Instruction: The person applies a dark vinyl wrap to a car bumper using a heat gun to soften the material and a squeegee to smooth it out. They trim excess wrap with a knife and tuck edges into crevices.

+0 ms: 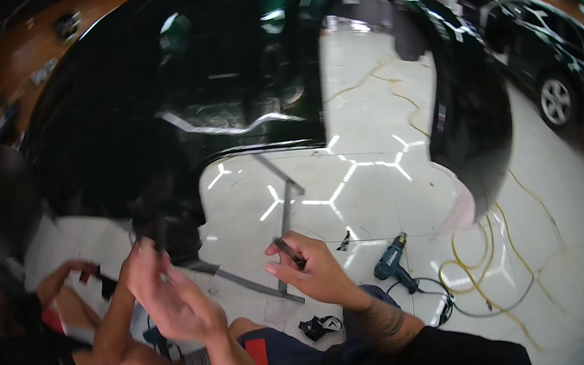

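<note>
Gripping a thin dark tool (290, 253) between thumb and curled fingers, the right hand (314, 271) is held up over the pale glossy floor (382, 200), at the centre of the head view. The tool's tip slants up and to the left, near the foot of a grey metal stand (283, 220) that rises toward a glossy black car body panel (173, 102). The left hand (171, 296) is raised to the left of it, fingers spread loosely and holding nothing, close under the dark lower edge of the panel.

A blue power drill (391, 261) lies on the floor to the right of the right hand, its black cord (430, 297) looping nearer the person. A yellow hose (484, 261) coils further right. A small black object (320, 326) lies on the floor just beside the person's knee. At the far right stands a dark parked car (546, 56). At the near left another person's arm (63, 280) reaches in, the hand on something red and black.
</note>
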### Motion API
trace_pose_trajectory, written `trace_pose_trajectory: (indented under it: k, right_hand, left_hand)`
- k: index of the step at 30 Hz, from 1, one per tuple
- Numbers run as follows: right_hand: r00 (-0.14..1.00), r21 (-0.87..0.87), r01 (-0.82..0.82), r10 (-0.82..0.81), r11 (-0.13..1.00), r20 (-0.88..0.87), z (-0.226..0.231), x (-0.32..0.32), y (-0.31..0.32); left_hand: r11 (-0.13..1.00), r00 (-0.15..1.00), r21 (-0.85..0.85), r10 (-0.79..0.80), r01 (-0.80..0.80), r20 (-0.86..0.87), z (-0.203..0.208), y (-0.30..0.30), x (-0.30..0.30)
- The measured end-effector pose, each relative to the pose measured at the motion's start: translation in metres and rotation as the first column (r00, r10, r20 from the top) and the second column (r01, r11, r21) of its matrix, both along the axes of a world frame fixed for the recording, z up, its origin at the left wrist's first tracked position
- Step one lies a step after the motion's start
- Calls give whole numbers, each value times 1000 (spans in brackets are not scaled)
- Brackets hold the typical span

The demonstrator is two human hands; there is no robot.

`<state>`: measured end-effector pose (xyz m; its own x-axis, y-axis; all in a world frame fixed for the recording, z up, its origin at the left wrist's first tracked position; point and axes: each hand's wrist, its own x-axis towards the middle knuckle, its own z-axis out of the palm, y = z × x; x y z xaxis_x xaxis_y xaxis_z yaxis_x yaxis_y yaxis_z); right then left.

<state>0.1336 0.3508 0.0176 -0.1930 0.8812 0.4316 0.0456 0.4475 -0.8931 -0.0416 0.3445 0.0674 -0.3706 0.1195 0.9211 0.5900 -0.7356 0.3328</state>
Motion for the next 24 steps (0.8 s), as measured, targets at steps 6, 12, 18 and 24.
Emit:
trace_pose_trajectory:
  k: [6, 12, 18, 24]
  right_hand:
    - [999, 322, -16, 24, 947, -21, 61, 112, -58]
    - [893, 446, 450, -376, 774, -248, 148, 148, -66]
    - [894, 551, 401, -444, 732, -60, 206, 190, -18]
    - [927, 587, 158, -325, 794, 190, 219, 213, 11]
  left_hand:
    - [770, 712, -279, -638, 574, -295, 53, 7, 64]
    - [305, 336, -335, -941, 891, 37, 107, 22, 158]
    - [429, 453, -205, -887, 880, 86, 102, 64, 207]
    - [197, 255, -188, -897, 962, 362, 93, 79, 221]
